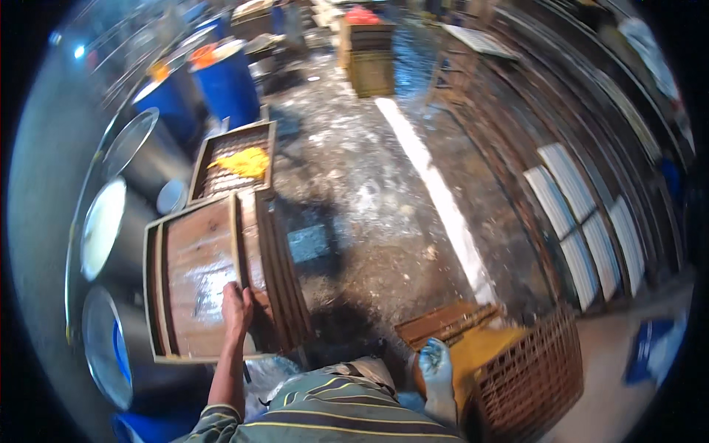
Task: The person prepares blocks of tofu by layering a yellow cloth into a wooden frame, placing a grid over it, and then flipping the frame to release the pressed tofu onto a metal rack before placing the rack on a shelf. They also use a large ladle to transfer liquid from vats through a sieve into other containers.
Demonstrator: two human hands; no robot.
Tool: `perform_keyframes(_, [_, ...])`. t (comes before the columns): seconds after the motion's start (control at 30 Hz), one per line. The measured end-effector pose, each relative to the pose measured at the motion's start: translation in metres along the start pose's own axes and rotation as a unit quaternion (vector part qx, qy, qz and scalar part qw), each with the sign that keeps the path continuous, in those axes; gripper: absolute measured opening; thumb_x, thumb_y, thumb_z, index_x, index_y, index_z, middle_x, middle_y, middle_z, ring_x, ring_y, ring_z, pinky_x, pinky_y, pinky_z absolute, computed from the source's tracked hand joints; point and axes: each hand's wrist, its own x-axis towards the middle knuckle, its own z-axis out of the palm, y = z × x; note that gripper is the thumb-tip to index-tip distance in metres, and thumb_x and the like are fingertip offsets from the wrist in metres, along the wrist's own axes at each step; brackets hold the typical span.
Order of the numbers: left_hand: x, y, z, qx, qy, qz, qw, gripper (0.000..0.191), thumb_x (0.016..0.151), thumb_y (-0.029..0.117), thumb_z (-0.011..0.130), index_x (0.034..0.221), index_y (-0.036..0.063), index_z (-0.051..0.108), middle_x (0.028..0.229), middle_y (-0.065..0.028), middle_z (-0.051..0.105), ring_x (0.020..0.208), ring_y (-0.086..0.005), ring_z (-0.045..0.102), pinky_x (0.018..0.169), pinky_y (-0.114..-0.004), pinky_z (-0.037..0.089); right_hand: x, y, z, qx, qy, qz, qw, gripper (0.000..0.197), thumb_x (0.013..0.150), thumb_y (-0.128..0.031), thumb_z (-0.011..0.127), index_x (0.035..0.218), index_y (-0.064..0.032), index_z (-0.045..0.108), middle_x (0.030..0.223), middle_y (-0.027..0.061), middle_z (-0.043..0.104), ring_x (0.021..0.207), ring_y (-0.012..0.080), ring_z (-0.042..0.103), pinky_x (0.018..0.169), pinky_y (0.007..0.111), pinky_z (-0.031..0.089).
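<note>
My bare left hand [237, 307] is curled around the end of a raised batten [238, 238] on a wet wooden tray [188, 277]. That tray lies bottom up on a stack of wooden trays [285, 282] to my left. At my lower right, my right hand [436, 360] wears a pale glove with bent fingers. It is beside a yellow-brown panel [484, 346] and a reddish-brown wooden board [437, 324]; whether it grips anything is unclear. A brown lattice-sided basket or crate [532, 376] stands just right of it, partly blurred.
Large metal vats [105, 343] line the left, with blue drums [224, 83] farther back. A slatted tray [232, 130] holds yellow material [243, 162]. Wet floor [371, 194] runs ahead, crossed by a bright strip [437, 194]. White ribbed panels [581, 266] lie on the right-hand racks.
</note>
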Motion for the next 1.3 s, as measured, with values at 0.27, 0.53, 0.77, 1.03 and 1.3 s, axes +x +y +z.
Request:
perform_keyframes(0.27, [-0.065,0.035,-0.014,-0.019,0.050,-0.089,0.995,0.033,0.090,0.015,0.070,0.118,-0.0016,0.064,0.108,-0.0213,0.062,0.101,-0.0409,0.061,0.088,-0.049,0.050,0.132,-0.097,0.080,-0.371,-0.191,-0.117,0.901,0.035,0.092,0.000,0.068,0.126,-0.0038,0.063,0.098,0.0037,0.064,0.074,0.0100,0.057,0.065,0.024,0.051])
perform_keyframes(0.53, [-0.061,0.062,0.007,0.008,0.169,-0.156,0.973,0.026,0.087,0.009,0.071,0.112,0.0013,0.065,0.103,-0.0174,0.061,0.098,-0.0374,0.059,0.086,-0.047,0.048,0.206,-0.046,0.309,-0.498,-0.461,-0.207,0.705,0.034,0.087,-0.006,0.078,0.119,-0.0022,0.067,0.108,0.0060,0.068,0.091,0.0130,0.064,0.081,0.029,0.054])
perform_keyframes(0.77, [-0.055,0.076,-0.002,-0.004,0.181,-0.210,0.961,0.027,0.085,0.009,0.073,0.110,0.0040,0.066,0.100,-0.0136,0.062,0.096,-0.0348,0.059,0.085,-0.045,0.049,0.169,0.098,0.455,-0.410,-0.754,-0.303,0.415,0.026,0.080,-0.013,0.083,0.102,-0.0042,0.072,0.105,0.0122,0.072,0.083,0.0262,0.069,0.077,0.037,0.054])
perform_keyframes(1.03, [-0.044,0.092,-0.015,-0.036,0.216,-0.285,0.933,0.017,0.091,0.018,0.072,0.103,0.0047,0.071,0.104,-0.0141,0.067,0.099,-0.0330,0.062,0.086,-0.043,0.050,0.094,0.196,0.604,-0.310,-0.837,-0.447,0.055,0.046,0.075,-0.030,0.082,0.116,-0.0134,0.067,0.114,0.0077,0.067,0.111,0.0319,0.061,0.094,0.047,0.047])
perform_keyframes(1.3, [-0.070,0.110,0.022,0.139,0.489,-0.555,0.658,0.019,0.095,0.019,0.069,0.100,0.0012,0.064,0.091,-0.0114,0.058,0.089,-0.0273,0.056,0.082,-0.040,0.047,0.112,0.271,0.663,-0.249,-0.865,-0.398,-0.179,0.026,0.077,-0.037,0.078,0.090,-0.0163,0.069,0.087,0.0056,0.068,0.084,0.0286,0.069,0.072,0.045,0.051])
